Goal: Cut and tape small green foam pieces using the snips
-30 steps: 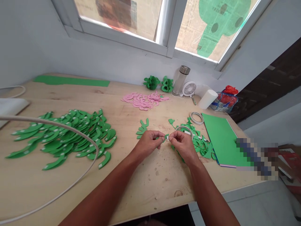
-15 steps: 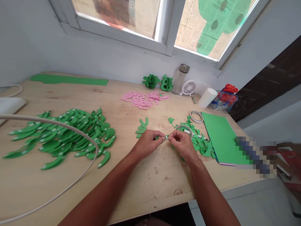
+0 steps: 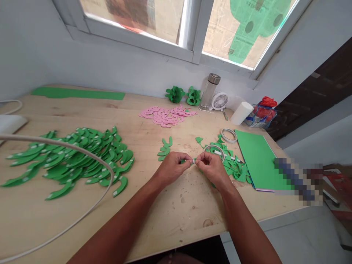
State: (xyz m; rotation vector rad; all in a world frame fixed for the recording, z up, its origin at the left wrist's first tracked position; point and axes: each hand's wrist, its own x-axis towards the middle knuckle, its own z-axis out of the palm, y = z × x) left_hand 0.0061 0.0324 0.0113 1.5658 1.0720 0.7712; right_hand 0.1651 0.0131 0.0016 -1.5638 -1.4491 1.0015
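Note:
My left hand is closed in a pinch on a small green paper cutout, mostly hidden by the fingers. Fingertip to fingertip with it, my right hand pinches a tiny white bit of tape at the paper's edge. Just left of the hands lie a few curved green cutouts. Beyond my right hand, a roll of white tape rests on green paper scraps. A large heap of curved green cutouts with white tape patches spreads over the left of the table.
Pink paper cutouts lie farther back, before two green paper balls. A glass bottle, small fan and white roll stand near the wall. Green sheets lie right. A white cable arcs across the left.
The view has shifted slightly. Both hands keep their pinch at nearly the same spot, with only small finger movement around the white bit of tape.

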